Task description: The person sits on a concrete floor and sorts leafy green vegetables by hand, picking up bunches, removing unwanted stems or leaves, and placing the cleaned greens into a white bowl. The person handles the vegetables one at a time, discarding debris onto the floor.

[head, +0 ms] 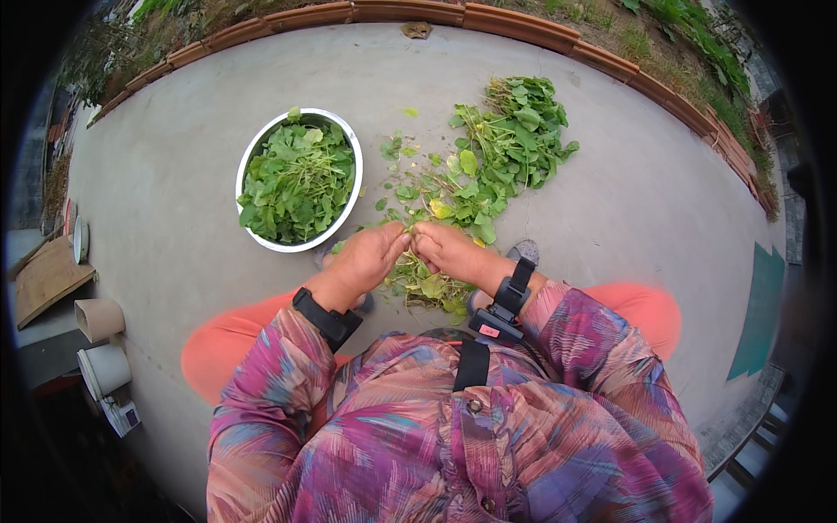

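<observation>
My left hand (374, 252) and my right hand (451, 248) meet in front of me, fingers curled. A small bit of green stem (409, 230) shows between their fingertips; the rest of it is hidden by the hands. Ahead and to the left stands a metal basin (359, 171) heaped with leafy greens (297, 180). Ahead to the right, a pile of greens with long stems (523, 140) lies on the concrete. Below my hands, between my feet, is a heap of yellowed leaves and stems (431, 287).
Loose leaves (405, 193) are scattered on the concrete ground (196, 170). A tile border (405, 12) edges planted soil at the back. At the far left are a wooden board (52, 278), a beige container (99, 319) and a white bucket (108, 369). A green mat (757, 314) lies at right.
</observation>
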### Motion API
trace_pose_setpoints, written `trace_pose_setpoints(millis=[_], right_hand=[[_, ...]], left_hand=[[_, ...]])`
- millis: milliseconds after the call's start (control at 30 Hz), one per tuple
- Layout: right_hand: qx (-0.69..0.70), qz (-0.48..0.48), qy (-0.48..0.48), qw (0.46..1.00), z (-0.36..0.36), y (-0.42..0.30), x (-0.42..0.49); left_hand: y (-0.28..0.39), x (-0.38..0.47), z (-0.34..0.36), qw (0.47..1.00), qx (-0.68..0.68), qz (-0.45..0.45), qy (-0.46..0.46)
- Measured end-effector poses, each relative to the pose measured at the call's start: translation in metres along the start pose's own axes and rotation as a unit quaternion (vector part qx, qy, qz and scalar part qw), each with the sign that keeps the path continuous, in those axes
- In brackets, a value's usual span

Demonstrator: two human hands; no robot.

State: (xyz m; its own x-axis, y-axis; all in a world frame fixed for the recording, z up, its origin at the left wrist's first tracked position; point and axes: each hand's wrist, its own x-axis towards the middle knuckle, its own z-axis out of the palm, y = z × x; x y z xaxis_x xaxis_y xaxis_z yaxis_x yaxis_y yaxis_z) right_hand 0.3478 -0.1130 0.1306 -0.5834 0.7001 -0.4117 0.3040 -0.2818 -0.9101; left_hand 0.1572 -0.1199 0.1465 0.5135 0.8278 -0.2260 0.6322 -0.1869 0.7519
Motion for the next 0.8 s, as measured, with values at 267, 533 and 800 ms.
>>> trace_pose_setpoints(millis=[267, 533, 800], right_hand=[[-0.186, -0.138, -0.046, 0.972, -0.007, 0.043, 0.020], [0.187, 0.097, -0.004, 0.977, 0.014, 0.081, 0.038], [0.032, 0.164, 0.003, 0.986, 0.010, 0.143, 0.055]], left_hand=[[-0.022, 0.014, -0.004, 0.987, 0.082, 0.016, -0.139], [-0.056, 0.028, 0.021, 0.992, 0.026, 0.012, -0.124], [-0.055, 0.050, 0.003, 0.982, 0.153, 0.098, 0.059]])
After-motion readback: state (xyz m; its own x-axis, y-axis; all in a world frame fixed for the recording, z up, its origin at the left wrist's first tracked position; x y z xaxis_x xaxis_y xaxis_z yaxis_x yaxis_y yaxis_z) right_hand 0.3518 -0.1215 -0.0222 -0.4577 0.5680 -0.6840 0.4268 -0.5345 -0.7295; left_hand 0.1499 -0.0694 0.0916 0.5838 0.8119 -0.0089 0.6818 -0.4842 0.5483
